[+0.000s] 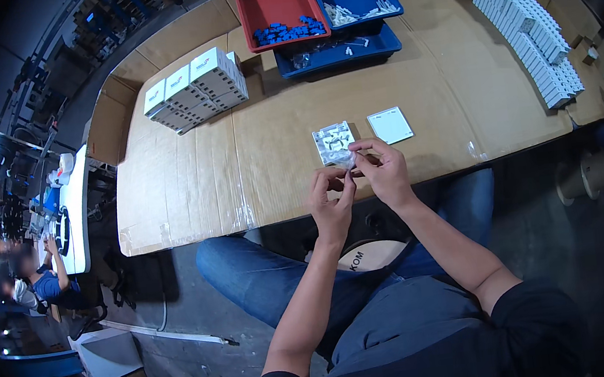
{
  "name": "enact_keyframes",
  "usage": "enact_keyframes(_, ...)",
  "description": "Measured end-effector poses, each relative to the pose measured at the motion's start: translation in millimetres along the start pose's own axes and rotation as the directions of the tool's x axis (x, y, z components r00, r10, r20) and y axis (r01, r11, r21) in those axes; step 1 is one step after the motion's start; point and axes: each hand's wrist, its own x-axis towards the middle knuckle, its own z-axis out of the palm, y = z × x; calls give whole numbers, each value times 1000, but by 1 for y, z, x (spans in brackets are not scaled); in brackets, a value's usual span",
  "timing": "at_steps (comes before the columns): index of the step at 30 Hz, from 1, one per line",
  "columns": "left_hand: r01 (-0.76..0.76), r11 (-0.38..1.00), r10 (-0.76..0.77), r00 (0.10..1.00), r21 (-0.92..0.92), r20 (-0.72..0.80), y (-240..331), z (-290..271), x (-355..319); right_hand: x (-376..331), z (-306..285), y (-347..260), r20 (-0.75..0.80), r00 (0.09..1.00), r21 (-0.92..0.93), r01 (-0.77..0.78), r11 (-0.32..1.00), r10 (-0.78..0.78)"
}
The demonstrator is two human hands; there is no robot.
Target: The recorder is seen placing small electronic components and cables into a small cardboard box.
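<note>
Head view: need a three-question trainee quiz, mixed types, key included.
1. True or false: the red tray holds blue pieces.
2. Multiple choice: what are the left hand and right hand both handling? A) stacked boxes B) a piece of clear plastic C) a blue tray
3. Fill in: the plain white panel lies to the ___ of the square white unit.

Key: 1 true; 2 B; 3 right.

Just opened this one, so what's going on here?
A seated person works at a cardboard-covered table. The left hand and right hand meet at a small clear plastic bag, by the near edge of a white square housing. A flat white square plate lies to its right. Farther back are stacked white boxes and a red tray holding blue pieces.
</note>
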Motion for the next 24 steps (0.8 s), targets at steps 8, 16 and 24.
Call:
enact_keyframes(8, 555, 661, -543, 818, -505, 188, -3, -13, 9, 5, -14, -5, 230, 968, -129, 130, 983, -98)
enact_keyframes(16, 540, 595, -570, 806, -595, 160, -12, -14, 11, 8, -13, 10, 229, 971, 92, -93, 991, 70)
enact_keyframes(24, 254, 966, -249, 964, 50, -94, 1, -17, 16, 10, -18, 13, 245, 953, 106, -207, 972, 177)
